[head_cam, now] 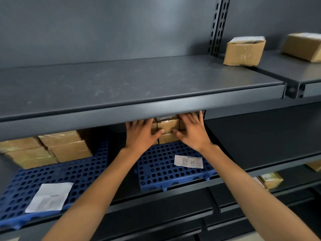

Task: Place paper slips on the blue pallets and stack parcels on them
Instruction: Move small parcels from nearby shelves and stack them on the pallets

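Two blue perforated pallets lie on the middle shelf. The right pallet [161, 173] carries a white paper slip [189, 161] near its front and a stack of brown parcels [168, 130] at its back. My left hand [141, 134] and my right hand [192, 132] press flat against the sides of that stack, fingers spread; the upper shelf hides the stack's top. The left pallet [83, 173] bears another paper slip [50, 197] at the front and several brown parcels [46, 148] stacked at its rear left.
The dark upper shelf [139, 103] overhangs my hands closely. Two cardboard boxes [244, 51] [303, 46] stand on the upper right shelf. More small parcels [271, 180] sit on a lower shelf at the right.
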{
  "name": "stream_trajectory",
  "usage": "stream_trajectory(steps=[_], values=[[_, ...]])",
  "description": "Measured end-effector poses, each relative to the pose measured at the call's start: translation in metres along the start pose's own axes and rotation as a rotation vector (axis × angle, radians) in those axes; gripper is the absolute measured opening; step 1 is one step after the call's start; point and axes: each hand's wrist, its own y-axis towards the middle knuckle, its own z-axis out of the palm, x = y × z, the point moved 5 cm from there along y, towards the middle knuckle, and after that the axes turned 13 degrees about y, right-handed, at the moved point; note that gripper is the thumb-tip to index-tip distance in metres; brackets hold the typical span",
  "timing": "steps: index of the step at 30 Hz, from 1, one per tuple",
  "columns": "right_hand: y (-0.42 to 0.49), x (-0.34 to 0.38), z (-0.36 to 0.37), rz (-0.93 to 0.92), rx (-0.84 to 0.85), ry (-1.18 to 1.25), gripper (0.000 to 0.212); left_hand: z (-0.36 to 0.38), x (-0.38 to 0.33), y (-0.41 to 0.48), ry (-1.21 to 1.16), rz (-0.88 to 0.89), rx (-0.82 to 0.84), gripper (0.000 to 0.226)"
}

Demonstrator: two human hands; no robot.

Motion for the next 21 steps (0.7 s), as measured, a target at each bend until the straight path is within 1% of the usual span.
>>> stream_trajectory(steps=[3, 4, 5, 6, 7, 8, 9, 10, 12, 14, 16, 18, 19, 21], values=[[-0.009, -0.012, -0.020, 0.072, -0.052, 0.236, 0.070, -0.007, 0.013, -0.014, -0.153, -0.033, -0.100, 0.076], [-0.012, -0.020, -0.024, 0.095, -0.063, 0.252, 0.071, -0.008, 0.020, -0.020, -0.212, -0.065, -0.130, 0.080], [-0.016, -0.029, -0.027, 0.123, -0.076, 0.257, 0.072, -0.002, 0.028, -0.027, -0.327, -0.118, -0.125, 0.086], [-0.018, -0.037, -0.029, 0.174, -0.099, 0.308, 0.072, 0.006, 0.035, -0.033, -0.519, -0.193, -0.077, 0.093], [-0.020, -0.044, -0.030, 0.271, -0.122, 0.445, 0.072, 0.015, 0.040, -0.039, -0.758, -0.278, -0.010, 0.099], [-0.023, -0.051, -0.028, 0.398, -0.149, 0.643, 0.073, 0.023, 0.044, -0.044, -0.975, -0.359, 0.055, 0.102], [-0.025, -0.058, -0.023, 0.521, -0.159, 0.841, 0.074, 0.029, 0.045, -0.048, -1.143, -0.419, 0.109, 0.103], [-0.026, -0.063, -0.017, 0.620, -0.160, 1.005, 0.074, 0.031, 0.044, -0.050, -1.238, -0.454, 0.150, 0.102], [-0.026, -0.069, -0.005, 0.745, -0.122, 1.201, 0.069, 0.037, 0.042, -0.052, -1.324, -0.479, 0.206, 0.098], [-0.020, -0.066, 0.002, 0.773, -0.103, 1.307, 0.052, 0.044, 0.041, -0.049, -1.396, -0.506, 0.218, 0.090], [-0.010, -0.061, 0.002, 0.758, -0.125, 1.364, 0.048, 0.052, 0.043, -0.043, -1.510, -0.579, 0.200, 0.081], [-0.002, -0.061, -0.001, 0.748, -0.166, 1.380, 0.046, 0.057, 0.048, -0.034, -1.614, -0.663, 0.145, 0.067], [0.002, -0.061, -0.002, 0.751, -0.170, 1.379, 0.043, 0.058, 0.051, -0.030, -1.631, -0.689, 0.109, 0.062], [0.009, -0.064, -0.001, 0.780, -0.148, 1.378, 0.040, 0.059, 0.053, -0.022, -1.620, -0.709, 0.078, 0.061]])
